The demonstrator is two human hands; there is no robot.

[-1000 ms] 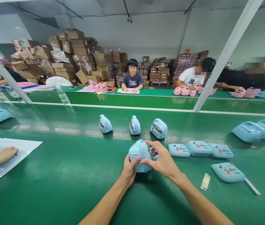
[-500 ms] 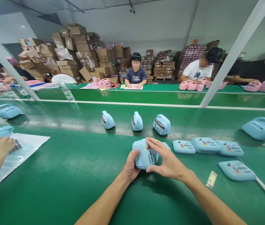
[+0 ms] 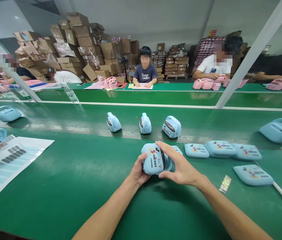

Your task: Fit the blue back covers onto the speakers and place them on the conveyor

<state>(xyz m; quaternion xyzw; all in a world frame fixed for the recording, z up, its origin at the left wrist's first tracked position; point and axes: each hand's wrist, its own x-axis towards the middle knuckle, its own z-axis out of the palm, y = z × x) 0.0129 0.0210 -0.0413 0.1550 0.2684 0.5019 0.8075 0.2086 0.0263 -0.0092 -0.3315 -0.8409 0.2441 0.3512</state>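
Observation:
A light-blue plastic case (image 3: 153, 160) with a Mickey print is held above the green work surface. My left hand (image 3: 138, 170) grips its left side, thumb on the printed front and fingers behind, out of sight. On the right side, my right hand (image 3: 182, 166) spans the case between fingertips at the top and thumb at the bottom. A dark strip shows along the case's right edge, with part of a handle behind it. Several printed blue covers (image 3: 197, 150) lie to the right, one partly hidden by my right hand.
Three blue handled cases (image 3: 172, 127) stand on the belt beyond my hands. To the right lie a small packet (image 3: 225, 184) and a white stick (image 3: 281, 191), partly under a cover. At left, a co-worker's hand holds another case near sticker sheets (image 3: 34, 146). Co-workers sit opposite.
The case has turned in my hands, showing its printed front more squarely and the dark strip at its right. The co-worker's hand at left has drawn back toward the frame's edge.

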